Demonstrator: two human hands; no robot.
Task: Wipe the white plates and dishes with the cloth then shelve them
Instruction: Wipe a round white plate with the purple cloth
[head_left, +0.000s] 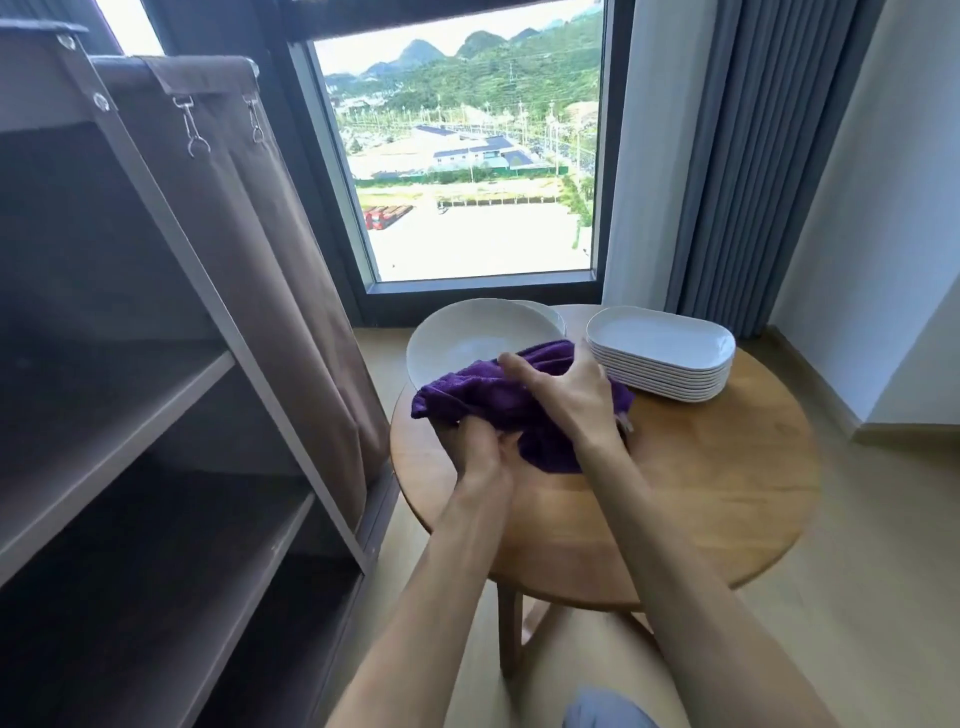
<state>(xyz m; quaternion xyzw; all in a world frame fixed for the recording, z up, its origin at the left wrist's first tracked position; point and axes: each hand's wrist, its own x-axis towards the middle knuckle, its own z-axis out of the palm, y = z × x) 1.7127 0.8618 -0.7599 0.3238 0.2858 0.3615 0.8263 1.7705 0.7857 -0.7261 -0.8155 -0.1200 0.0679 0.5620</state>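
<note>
A purple cloth (498, 395) lies bunched over the near edge of a round white plate (467, 338) at the back left of the round wooden table (701, 493). My left hand (480, 452) grips the cloth's near edge, and whether it also holds the plate is hidden. My right hand (566, 395) is spread over the top of the cloth, fingers curled into it. A second round plate (550, 312) peeks out behind the first. A stack of several white oblong dishes (662, 353) stands at the table's back right.
A brown fabric shelf unit (130, 415) with bare shelves stands open at the left, its cover (270, 260) pulled aside. Behind the table are a window (467, 156) and grey curtains (753, 156). The wooden floor (857, 597) shows at the right.
</note>
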